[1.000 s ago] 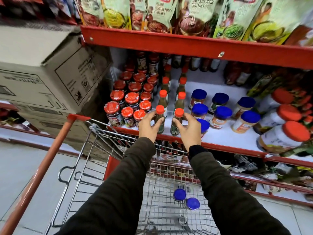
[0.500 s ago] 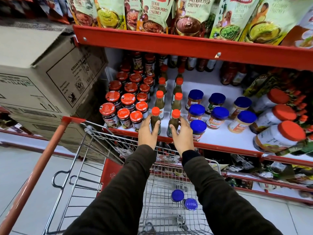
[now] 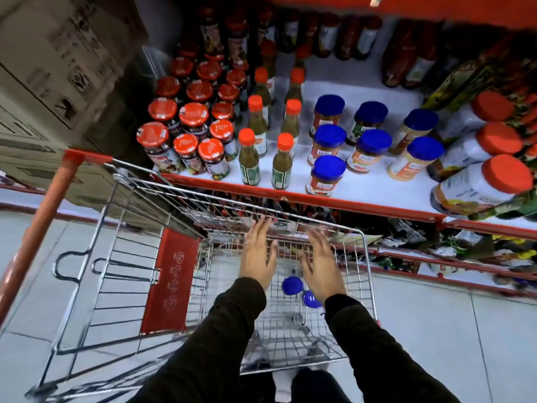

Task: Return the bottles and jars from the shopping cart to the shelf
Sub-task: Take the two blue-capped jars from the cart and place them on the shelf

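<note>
Two blue-lidded jars lie low in the wire shopping cart [image 3: 122, 181]: one [image 3: 292, 285] between my hands, the other [image 3: 311, 299] partly hidden by my right wrist. My left hand [image 3: 258, 253] and my right hand [image 3: 321, 264] hover inside the cart above them, fingers spread, holding nothing. On the white shelf [image 3: 377, 187] two green sauce bottles with orange caps [image 3: 249, 158] [image 3: 282, 162] stand at the front edge, apart from my hands. Blue-lidded jars [image 3: 327, 175] stand to their right.
Red-lidded jars [image 3: 186, 132] crowd the shelf's left part. Big orange-lidded jars [image 3: 482, 187] lie tilted at the right. Cardboard boxes [image 3: 52, 71] are stacked left of the shelf. The cart's red handle [image 3: 37, 222] slants at the left. A lower shelf [image 3: 436, 248] holds packets.
Both hands let go of the two green bottles, which now stand on the shelf's front edge, and dropped down into the cart over the blue-lidded jars. The view tilted downward.
</note>
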### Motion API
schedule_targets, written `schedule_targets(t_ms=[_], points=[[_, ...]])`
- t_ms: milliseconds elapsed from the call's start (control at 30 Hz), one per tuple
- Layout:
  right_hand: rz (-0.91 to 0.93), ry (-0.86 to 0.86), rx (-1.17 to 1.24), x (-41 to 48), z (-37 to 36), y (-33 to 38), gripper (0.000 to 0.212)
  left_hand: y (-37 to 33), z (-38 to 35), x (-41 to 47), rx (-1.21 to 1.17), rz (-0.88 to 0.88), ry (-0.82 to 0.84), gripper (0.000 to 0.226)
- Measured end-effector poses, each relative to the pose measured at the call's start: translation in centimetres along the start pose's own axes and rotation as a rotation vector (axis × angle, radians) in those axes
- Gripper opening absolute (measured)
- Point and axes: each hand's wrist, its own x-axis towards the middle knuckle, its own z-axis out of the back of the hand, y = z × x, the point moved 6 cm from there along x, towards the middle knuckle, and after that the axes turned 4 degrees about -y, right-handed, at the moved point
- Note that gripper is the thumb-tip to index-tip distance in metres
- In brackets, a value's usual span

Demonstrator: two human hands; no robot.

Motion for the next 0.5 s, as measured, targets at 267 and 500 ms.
schedule_targets(t_ms=[267,500], points=[[-0.235,0.318,-0.059,-3.8,-4.4,-13.3,0.055,6.5,-9.5,-5.6,0.008,0.228,0.285,0.056],[-0.274,0.573,-0.075,-4.4,-10.2,-19.4,0.068,11.5,-17.0,-7.9,0.031,0.396,0.511,0.066]])
